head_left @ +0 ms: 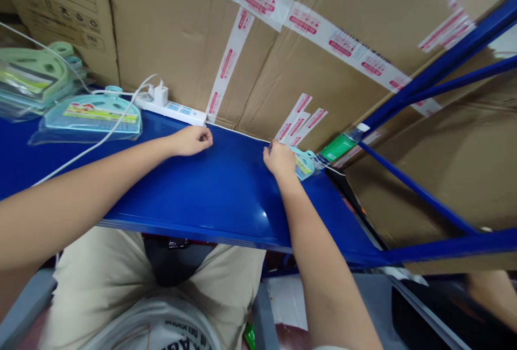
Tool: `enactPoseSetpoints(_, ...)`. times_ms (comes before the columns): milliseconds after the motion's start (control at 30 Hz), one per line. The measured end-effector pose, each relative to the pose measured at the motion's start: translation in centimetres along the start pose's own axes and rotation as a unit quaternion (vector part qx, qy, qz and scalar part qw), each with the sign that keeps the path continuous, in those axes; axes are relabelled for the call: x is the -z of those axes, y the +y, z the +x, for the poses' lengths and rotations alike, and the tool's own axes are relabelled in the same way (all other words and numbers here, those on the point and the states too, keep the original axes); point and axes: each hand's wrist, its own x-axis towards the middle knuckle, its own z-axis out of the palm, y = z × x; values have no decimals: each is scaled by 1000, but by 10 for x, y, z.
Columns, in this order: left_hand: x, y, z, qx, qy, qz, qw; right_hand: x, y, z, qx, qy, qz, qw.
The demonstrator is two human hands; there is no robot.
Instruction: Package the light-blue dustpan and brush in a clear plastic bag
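My left hand (194,141) is over the blue shelf (226,194), just in front of a white power strip (181,113). Its fingers are curled in, and nothing shows in them. My right hand (281,159) is farther right, near the cardboard, with its back toward me and its fingers bent. What they hold, if anything, is hidden. Right beside that hand is a small light-blue item in clear wrapping (304,163), partly covered by it; I cannot tell whether they touch. A bottle with a green label (341,145) leans behind this item.
Wrapped light-blue half-round items (95,116) and a stack of green ones (36,75) lie at the left. A white cable (100,142) crosses the shelf there. Taped cardboard (173,32) stands behind. Blue metal bars (420,188) frame the right side. Another person's blurred arm (493,296) shows at lower right.
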Motion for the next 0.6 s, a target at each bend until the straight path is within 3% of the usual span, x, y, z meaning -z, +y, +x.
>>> enactPoseSetpoints(100, -27, 30, -14, -149, 57, 54, 986, 0, -29, -6, 78, -12, 13, 997)
enactPoseSetpoints(200, -73, 71, -33, -351, -10, 96, 931, 1, -58, -16, 157, -32, 22, 987)
enactPoseSetpoints(267, -101, 97, -41, -431, -61, 135, 890, 3, -74, -24, 196, -14, 19, 980)
enactPoseSetpoints(333, -117, 116, -45, -455, -93, 159, 871, 6, -86, -29, 222, -3, 18, 975)
enactPoseSetpoints(400, -120, 126, -45, -461, -102, 163, 866, 8, -94, -30, 231, -9, 25, 973)
enactPoseSetpoints(600, -103, 117, -52, -417, -130, 131, 890, 5, -108, -24, 208, -25, 77, 975)
